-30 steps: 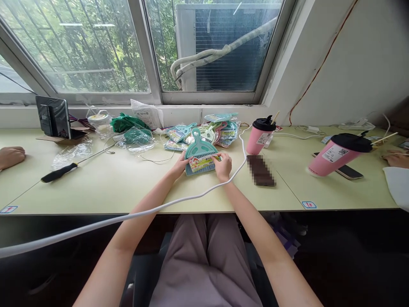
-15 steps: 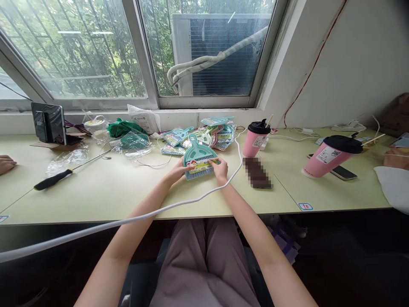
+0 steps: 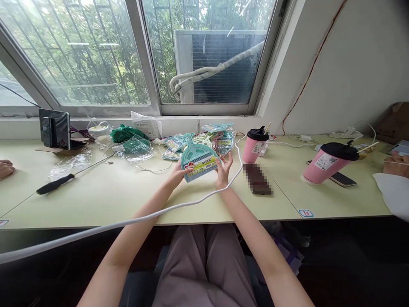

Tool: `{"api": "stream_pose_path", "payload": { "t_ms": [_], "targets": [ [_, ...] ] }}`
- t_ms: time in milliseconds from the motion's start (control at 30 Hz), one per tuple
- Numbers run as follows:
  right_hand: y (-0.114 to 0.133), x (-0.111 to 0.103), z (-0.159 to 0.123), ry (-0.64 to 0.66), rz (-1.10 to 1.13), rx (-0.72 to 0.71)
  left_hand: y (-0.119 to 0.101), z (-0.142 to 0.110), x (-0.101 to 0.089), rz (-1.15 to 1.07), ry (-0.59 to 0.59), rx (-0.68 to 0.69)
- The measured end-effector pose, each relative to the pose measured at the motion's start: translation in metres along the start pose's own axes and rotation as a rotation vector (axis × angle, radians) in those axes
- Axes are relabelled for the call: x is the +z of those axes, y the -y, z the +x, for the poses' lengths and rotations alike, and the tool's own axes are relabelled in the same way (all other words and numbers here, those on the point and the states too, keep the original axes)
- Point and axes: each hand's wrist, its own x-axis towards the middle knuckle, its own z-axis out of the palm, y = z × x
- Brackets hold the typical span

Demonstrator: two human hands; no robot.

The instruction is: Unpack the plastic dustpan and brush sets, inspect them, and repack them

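A teal mini dustpan and brush set with a yellow printed label is raised over the table, its handle pointing away from me. My left hand grips its lower left edge, thumb lying on the front by the label. At the right edge is my right hand, touching or nearly touching the pan, with its fingers spread apart. Just behind lies a pile of similar wrapped sets in teal, green and pink, partly hidden by the held one.
A white cable crosses over my forearms. To the right stand pink cups and phones. A black-handled metal tool, clear plastic wrap, a green bag and a tablet are on the left. Another person's hand rests at the far left.
The dustpan and brush set has come closer and appears larger. My right hand's fingers have loosened from its front and spread. The view has tilted slightly upward.
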Motion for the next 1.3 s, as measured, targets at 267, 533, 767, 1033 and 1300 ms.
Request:
{"api": "stream_pose_path", "payload": {
  "t_ms": [267, 533, 767, 1033, 1300],
  "targets": [
    [-0.008, 0.013, -0.01, 0.295, 0.205, 0.338, 0.013, -0.003, 0.021, -0.05, -0.107, 0.159],
    [-0.01, 0.007, -0.006, 0.226, 0.091, 0.391, 0.005, -0.011, 0.016, 0.176, -0.039, 0.114],
    [-0.01, 0.005, -0.004, 0.137, 0.091, 0.361, -0.014, 0.014, -0.025, 0.619, -0.312, 0.101],
    [-0.012, 0.01, -0.007, 0.168, 0.063, 0.38, -0.028, 0.018, -0.148, 1.671, -0.547, -0.292],
    [-0.018, 0.013, -0.009, 0.184, 0.084, 0.376, -0.05, -0.021, -0.161, 1.823, -0.415, 0.07]
  ]
}}
